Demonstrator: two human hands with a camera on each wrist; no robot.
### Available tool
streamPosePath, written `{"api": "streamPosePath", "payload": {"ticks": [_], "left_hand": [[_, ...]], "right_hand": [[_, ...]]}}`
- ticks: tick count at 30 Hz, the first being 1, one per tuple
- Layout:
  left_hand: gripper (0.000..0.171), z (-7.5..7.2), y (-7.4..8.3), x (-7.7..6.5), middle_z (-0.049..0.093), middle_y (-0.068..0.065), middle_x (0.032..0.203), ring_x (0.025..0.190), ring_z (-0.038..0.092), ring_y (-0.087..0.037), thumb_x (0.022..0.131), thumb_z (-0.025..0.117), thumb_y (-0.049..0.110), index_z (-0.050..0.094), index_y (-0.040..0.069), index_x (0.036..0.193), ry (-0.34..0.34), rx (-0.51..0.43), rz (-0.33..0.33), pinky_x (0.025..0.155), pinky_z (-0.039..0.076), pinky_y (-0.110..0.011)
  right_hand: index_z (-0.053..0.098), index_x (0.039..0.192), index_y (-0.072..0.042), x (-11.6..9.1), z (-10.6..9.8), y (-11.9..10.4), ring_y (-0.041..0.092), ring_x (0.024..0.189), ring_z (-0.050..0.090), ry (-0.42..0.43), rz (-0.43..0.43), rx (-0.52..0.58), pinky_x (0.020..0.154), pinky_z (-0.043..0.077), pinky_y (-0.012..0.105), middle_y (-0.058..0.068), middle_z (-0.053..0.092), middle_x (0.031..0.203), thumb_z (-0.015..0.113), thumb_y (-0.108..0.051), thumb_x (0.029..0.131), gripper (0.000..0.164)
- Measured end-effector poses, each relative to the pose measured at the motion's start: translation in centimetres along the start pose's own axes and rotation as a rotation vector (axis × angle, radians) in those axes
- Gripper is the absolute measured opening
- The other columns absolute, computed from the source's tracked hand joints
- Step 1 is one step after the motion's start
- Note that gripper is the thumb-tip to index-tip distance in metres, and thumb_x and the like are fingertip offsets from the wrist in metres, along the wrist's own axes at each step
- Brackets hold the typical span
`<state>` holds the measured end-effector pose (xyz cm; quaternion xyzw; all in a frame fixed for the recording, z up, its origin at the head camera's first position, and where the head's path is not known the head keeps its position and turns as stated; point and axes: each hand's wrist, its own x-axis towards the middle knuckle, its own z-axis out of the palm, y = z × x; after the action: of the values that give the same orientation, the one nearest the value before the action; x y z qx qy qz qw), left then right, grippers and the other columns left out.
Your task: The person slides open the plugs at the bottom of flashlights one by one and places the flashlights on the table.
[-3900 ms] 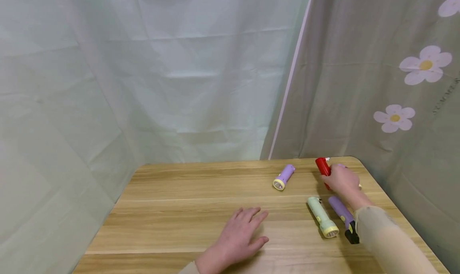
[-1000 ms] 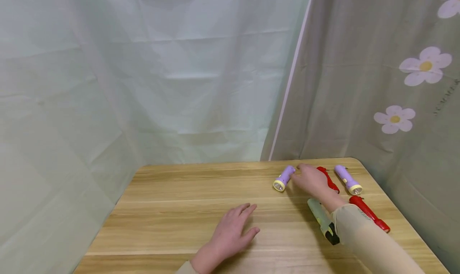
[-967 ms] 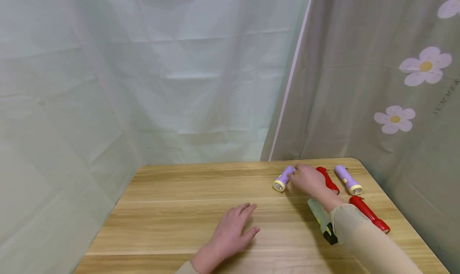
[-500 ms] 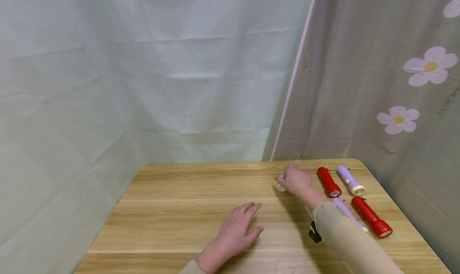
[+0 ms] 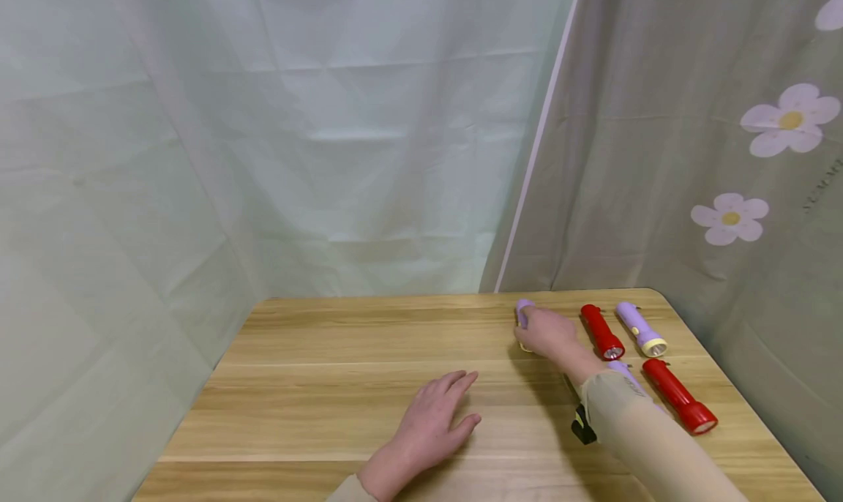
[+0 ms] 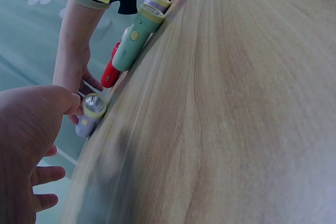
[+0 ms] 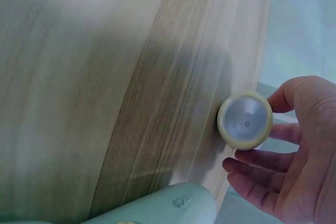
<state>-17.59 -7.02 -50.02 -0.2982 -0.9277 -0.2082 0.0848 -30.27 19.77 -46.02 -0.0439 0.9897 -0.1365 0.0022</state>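
Note:
My right hand [image 5: 549, 335] grips a small purple flashlight [image 5: 524, 310] near the table's back edge. In the right wrist view the thumb and fingers are round its yellow-rimmed head [image 7: 245, 121], with the lens facing the camera. My left hand [image 5: 431, 425] is held low over the middle front of the table, fingers spread, holding nothing. A mint-green flashlight [image 6: 135, 40] with a yellow rim lies under the right forearm; the head view mostly hides it, while the left wrist view shows it well.
To the right lie two red flashlights, one at the back [image 5: 601, 332] and one nearer [image 5: 678, 397]. A purple flashlight [image 5: 641, 329] is at the back right corner, another purple one [image 5: 622, 370] partly behind the sleeve. Curtains [image 5: 395, 158] hang behind the wooden table [image 5: 316, 385].
The right hand has let go of a red flashlight at the back right, moved left and taken hold of the small purple flashlight, whose lens end has swung right. The left hand has barely moved.

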Motion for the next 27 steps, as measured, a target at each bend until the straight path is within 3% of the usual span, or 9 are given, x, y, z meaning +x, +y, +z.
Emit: {"api": "streamPosePath", "payload": {"ticks": [4,9,14,18,24,27], "left_hand": [[0.065,-0.02,-0.06,-0.1,0.051,-0.006,0.149,0.133,0.052,-0.025,0.099,0.065,0.043,0.043,0.02,0.156,0.0,0.0,0.003,0.11,0.042,-0.05],[0.065,-0.03,-0.03,-0.25,0.05,-0.006,0.15,0.134,0.051,-0.026,0.1,0.064,0.043,0.042,0.02,0.156,-0.012,-0.017,-0.007,0.11,0.042,-0.051],[0.065,0.0,-0.04,-0.46,0.05,-0.006,0.15,0.135,0.05,-0.026,0.1,0.064,0.043,0.042,0.02,0.157,-0.016,-0.018,-0.014,0.11,0.041,-0.051],[0.065,0.02,0.0,-0.57,0.05,-0.005,0.151,0.135,0.05,-0.026,0.1,0.063,0.044,0.041,0.021,0.157,-0.014,-0.02,-0.013,0.111,0.041,-0.052],[0.065,-0.1,-0.05,-0.7,0.049,-0.005,0.151,0.136,0.05,-0.026,0.101,0.062,0.044,0.041,0.022,0.157,-0.014,-0.029,-0.018,0.11,0.041,-0.053],[0.065,-0.1,-0.12,-0.77,0.049,-0.005,0.151,0.136,0.05,-0.026,0.1,0.063,0.044,0.041,0.022,0.157,-0.01,-0.026,-0.02,0.11,0.041,-0.053]], "right_hand": [[0.056,0.146,-0.01,-0.1,0.03,0.1,0.032,0.09,0.062,-0.003,-0.023,0.005,0.06,0.05,0.047,0.019,0.067,0.126,0.058,-0.023,0.09,0.058],[0.051,0.15,-0.011,-0.09,0.2,0.37,0.034,0.096,0.064,-0.006,-0.025,0.026,0.066,0.052,0.051,0.021,0.065,0.129,0.063,-0.019,0.09,0.061],[0.052,0.147,-0.007,-0.25,0.37,0.65,0.035,0.096,0.065,0.004,-0.034,0.033,0.071,0.053,0.053,0.02,0.067,0.121,0.066,-0.019,0.089,0.061],[0.055,0.142,-0.004,-0.31,0.41,0.72,0.03,0.085,0.063,-0.007,-0.022,0.046,0.064,0.051,0.049,0.017,0.069,0.111,0.069,-0.021,0.085,0.061],[0.065,0.118,-0.003,-0.01,0.77,0.7,0.027,0.073,0.057,-0.046,0.028,0.044,0.057,0.046,0.044,0.009,0.066,0.091,0.069,-0.02,0.084,0.037],[0.066,0.114,-0.003,0.05,0.85,0.6,0.027,0.071,0.056,-0.052,0.039,0.03,0.056,0.045,0.043,0.009,0.065,0.088,0.068,-0.019,0.085,0.033]]}}
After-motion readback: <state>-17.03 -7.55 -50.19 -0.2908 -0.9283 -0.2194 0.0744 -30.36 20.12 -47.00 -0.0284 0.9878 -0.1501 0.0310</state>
